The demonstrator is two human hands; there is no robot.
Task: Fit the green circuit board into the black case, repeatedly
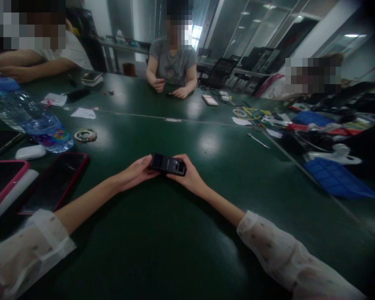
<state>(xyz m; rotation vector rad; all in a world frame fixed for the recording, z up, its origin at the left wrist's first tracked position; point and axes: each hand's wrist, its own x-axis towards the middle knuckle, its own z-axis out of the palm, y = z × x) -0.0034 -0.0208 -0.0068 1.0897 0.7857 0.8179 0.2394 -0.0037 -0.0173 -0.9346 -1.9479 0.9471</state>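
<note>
Between my two hands is a small black handheld device with a dark screen at its left end and light markings on its face; its exact kind I cannot make out. My left hand grips the left end, thumb along the top edge. Around the right end are the closed fingers of my right hand. The device is held low over the dark green tabletop, and whether it touches the table I cannot tell.
On the left are a plastic water bottle, a red-edged phone, a white earphone case and bracelets. A wrench, a blue plastic bin and tangled cables lie right. Other people sit around the table.
</note>
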